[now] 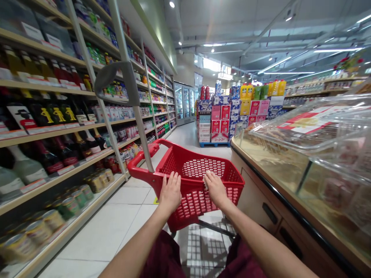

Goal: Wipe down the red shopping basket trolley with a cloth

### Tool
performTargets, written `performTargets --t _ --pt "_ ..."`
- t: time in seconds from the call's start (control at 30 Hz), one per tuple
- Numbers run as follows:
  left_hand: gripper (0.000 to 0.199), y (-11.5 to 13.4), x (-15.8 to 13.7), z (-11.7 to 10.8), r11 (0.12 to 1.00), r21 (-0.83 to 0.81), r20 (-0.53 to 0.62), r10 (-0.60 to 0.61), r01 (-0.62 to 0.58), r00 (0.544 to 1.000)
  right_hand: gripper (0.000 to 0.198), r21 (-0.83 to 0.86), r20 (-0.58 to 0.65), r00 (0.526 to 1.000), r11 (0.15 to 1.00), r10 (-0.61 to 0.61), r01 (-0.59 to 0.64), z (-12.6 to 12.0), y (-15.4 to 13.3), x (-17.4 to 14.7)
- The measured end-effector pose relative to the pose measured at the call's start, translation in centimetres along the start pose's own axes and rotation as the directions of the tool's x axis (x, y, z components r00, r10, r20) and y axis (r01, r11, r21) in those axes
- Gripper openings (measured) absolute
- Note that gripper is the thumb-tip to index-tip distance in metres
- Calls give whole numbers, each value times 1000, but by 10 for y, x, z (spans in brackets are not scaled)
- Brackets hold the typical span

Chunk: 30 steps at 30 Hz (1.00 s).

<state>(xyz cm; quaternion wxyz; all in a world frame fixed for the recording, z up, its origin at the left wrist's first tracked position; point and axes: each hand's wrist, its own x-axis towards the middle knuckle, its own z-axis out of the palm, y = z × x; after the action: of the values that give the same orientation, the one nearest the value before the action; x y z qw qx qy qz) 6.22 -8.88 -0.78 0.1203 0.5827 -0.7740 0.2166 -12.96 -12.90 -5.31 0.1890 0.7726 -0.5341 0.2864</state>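
Observation:
A red plastic shopping cart (194,204) with a perforated basket stands right in front of me, turned so that its side faces me. My left hand (171,191) lies on the near rim, fingers stretched forward over the edge. Farther right on the same rim rests my right hand (215,189), its fingers curled. A small white crumpled piece (206,180), perhaps tissue or cloth, pokes out beside those fingers. From the cart's left end a grey pole (143,131) rises, carrying a grey loop-shaped holder (117,84).
Shelves (66,135) of bottles and cans line the left side. On the right is a wooden counter (261,185) with clear plastic covers (324,123). Stacked drink boxes (220,119) stand ahead on a blue pallet (213,144), with glass-door coolers (184,102) behind.

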Motion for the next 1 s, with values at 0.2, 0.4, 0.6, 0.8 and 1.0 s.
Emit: performTargets --t 0.2,0.4,0.6,0.8,1.0 --pt "57 25 4 10 999 5 20 46 -46 999 37 14 -1 999 999 -46 46 0 12 -14" --pt "61 27 2 14 998 48 9 49 -50 999 40 -44 31 975 974 221 -220 -16 88 -48" --pt "59 38 3 15 997 70 -35 -10 13 999 42 64 -41 981 980 190 -187 -3 80 -47" --pt "61 38 1 20 998 59 -18 -9 10 1000 44 63 -58 971 972 231 -227 -2 91 -51" --pt "63 46 2 23 996 45 -3 -73 73 997 44 1 -23 975 976 219 -219 -9 99 -55"
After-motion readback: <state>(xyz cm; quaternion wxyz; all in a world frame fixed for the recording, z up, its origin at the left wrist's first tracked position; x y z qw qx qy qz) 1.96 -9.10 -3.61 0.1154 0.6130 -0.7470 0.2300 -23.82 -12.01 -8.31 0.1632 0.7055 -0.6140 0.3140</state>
